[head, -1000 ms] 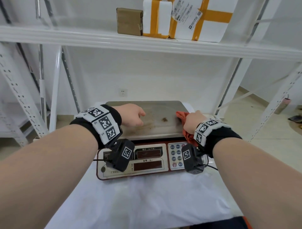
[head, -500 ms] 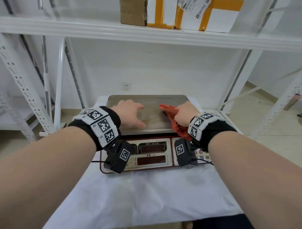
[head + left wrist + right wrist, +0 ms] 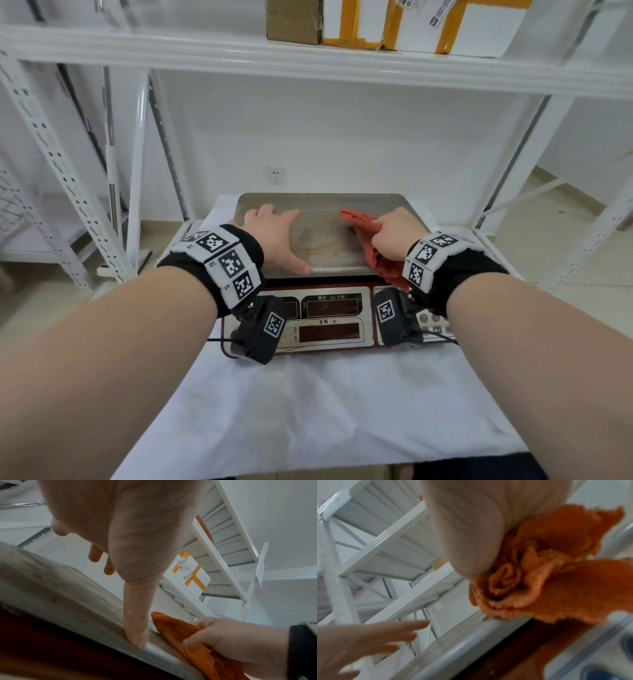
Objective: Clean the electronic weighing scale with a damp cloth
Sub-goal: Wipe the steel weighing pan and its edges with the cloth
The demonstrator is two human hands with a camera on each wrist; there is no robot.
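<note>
An electronic weighing scale (image 3: pixel 334 318) with a dark red body stands on a white-covered table. Its steel pan (image 3: pixel 322 236) shows brown smears in the middle. My left hand (image 3: pixel 274 236) lies flat on the pan's left side, fingers spread, and its thumb (image 3: pixel 135 628) presses the pan's front rim (image 3: pixel 96 616). On the pan's right side my right hand (image 3: pixel 394 236) grips a bunched orange cloth (image 3: pixel 363 226), seen again as the cloth (image 3: pixel 188 637) and the crumpled cloth (image 3: pixel 544 582). Part of it hangs over the front edge.
A white cloth (image 3: pixel 325 411) covers the table in front of the scale. A white metal shelf (image 3: pixel 308 65) crosses overhead and carries a brown box (image 3: pixel 293 20) and taped parcels (image 3: pixel 445 24). Rack uprights (image 3: pixel 68 192) stand left and right. A wall socket (image 3: pixel 275 175) sits behind.
My right hand has swept the orange cloth leftward from the pan's right edge over the brown spot. The left hand's fingers have spread flatter on the pan. The head view has tilted down.
</note>
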